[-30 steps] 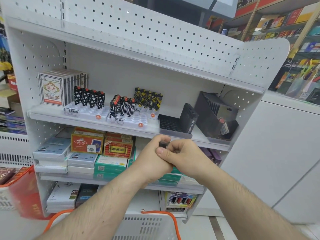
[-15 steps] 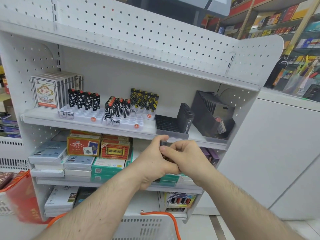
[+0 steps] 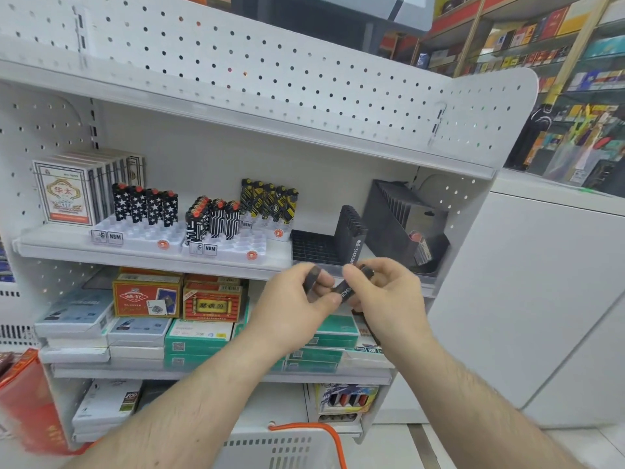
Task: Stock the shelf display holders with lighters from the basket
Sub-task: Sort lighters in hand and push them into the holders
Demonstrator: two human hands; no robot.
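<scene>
The left hand (image 3: 297, 299) pinches one dark slim plastic lighter (image 3: 311, 278); the right hand (image 3: 382, 292) pinches another (image 3: 345, 290), just below the black gridded plastic holder (image 3: 313, 247), which looks empty. Each should probably go upright into one cell. The white orange-rimmed basket (image 3: 287, 448) sits below, contents hidden.

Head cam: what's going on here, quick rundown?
A person is stocking lighters at a white shelf. Both hands are raised in front of it: the left hand pinches one dark lighter, the right hand grips another dark lighter. The black display holder just behind them has empty slots. The white basket sits below.
</scene>
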